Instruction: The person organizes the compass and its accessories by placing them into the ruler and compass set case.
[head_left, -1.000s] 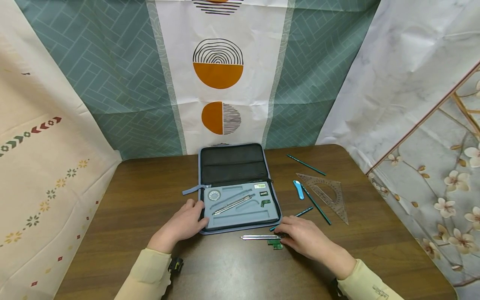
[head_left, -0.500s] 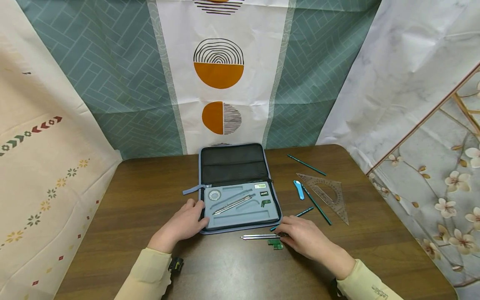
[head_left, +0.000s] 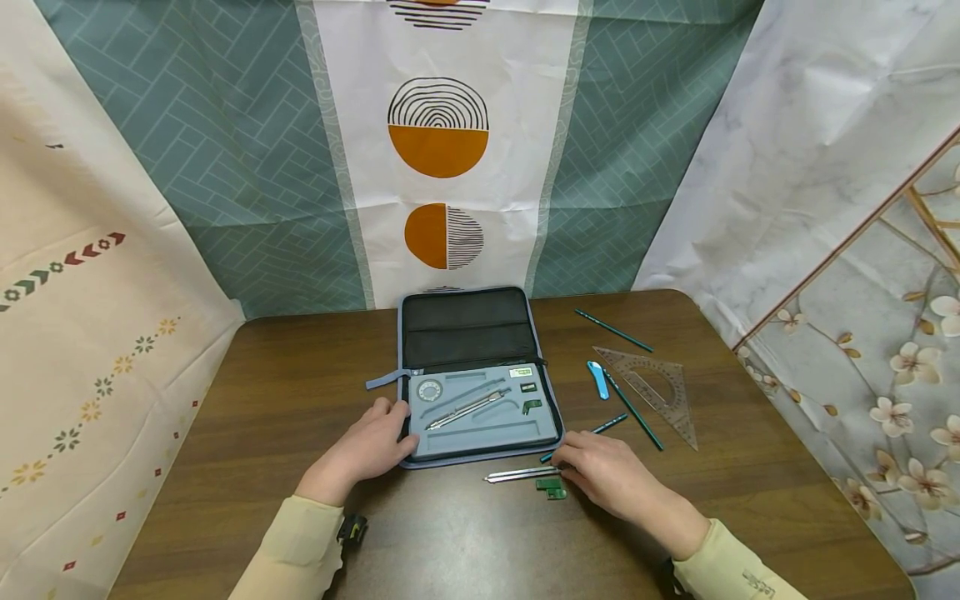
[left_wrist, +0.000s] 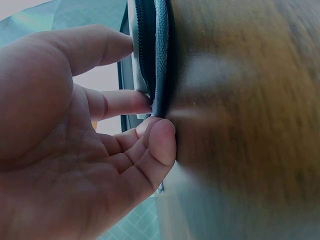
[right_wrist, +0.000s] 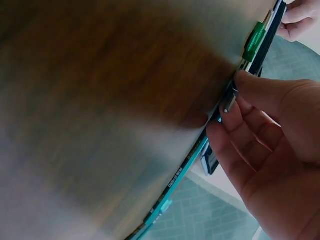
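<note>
Open case (head_left: 465,340), toward the table's (head_left: 300,367) far edge, near-left corner gripped by left hand (head_left: 369,442); silver drawing instrument (head_left: 519,474), nearer the front edge, right end pinched by right hand (head_left: 606,472)

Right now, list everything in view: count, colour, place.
Table: 1, brown, below
Cloths: several, mixed colours, around the table
Case: 1, black, blue-edged, open on table
Tray: 1, grey-blue, in case
Compass: 1, silver, in tray
Round piece: 1, pale, tray's far left corner
Block: 1, white and green, tray's far right corner
Small pieces: 2, green, tray's right side
Metal tool: 1, silver, in front of case
Green bits: count unclear, green, beside metal tool
Blue tool: 1, blue, right of case
Set square: 1, transparent, right of blue tool
Pencils: 3, teal, table's right side
Wristbands: 2, black, at wrists
Sleeves: 2, pale yellow, forearms
Left hand: 1, bare, gripping case's left edge
Right hand: 1, bare, pinching metal tool's end
</note>
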